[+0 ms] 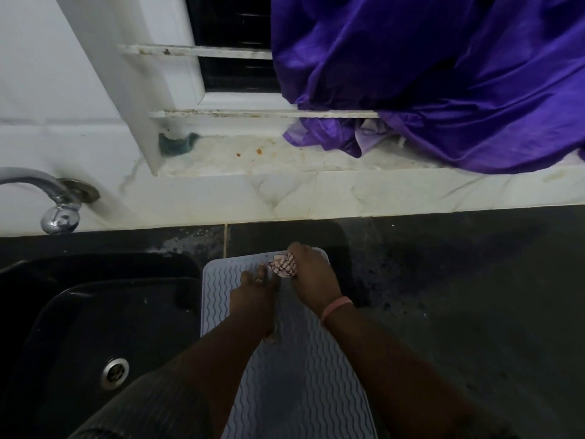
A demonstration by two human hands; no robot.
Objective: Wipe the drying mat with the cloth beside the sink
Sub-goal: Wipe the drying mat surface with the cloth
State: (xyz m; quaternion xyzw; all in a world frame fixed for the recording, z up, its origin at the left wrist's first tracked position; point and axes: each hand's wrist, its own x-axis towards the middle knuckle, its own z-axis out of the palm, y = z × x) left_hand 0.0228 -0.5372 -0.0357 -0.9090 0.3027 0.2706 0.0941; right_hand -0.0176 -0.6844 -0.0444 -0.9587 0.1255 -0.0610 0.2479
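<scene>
The pale grey, wavy-ribbed silicone drying mat (294,369) lies on the dark stone tabletop (459,312) just beside the black sink (95,312), its long axis running away from the person toward the white tiled wall (285,194). The right hand (311,270) sits at the mat's far end, near its far right corner, with its grip clenched around a bunched pink-and-white checked cloth (284,265) pressed down on the ribs. The left hand (253,291), wearing a ring, rests on the mat just beside the cloth; its fingers reach toward the fabric, but whether they pinch it or merely steady the mat I cannot tell.

Nearly the whole length of the mat lies on the near side of the cloth, toward the person's body. So the next stroke likely calls for dragging the cloth back along the long axis, the right hand leading since it already holds the cloth.
</scene>
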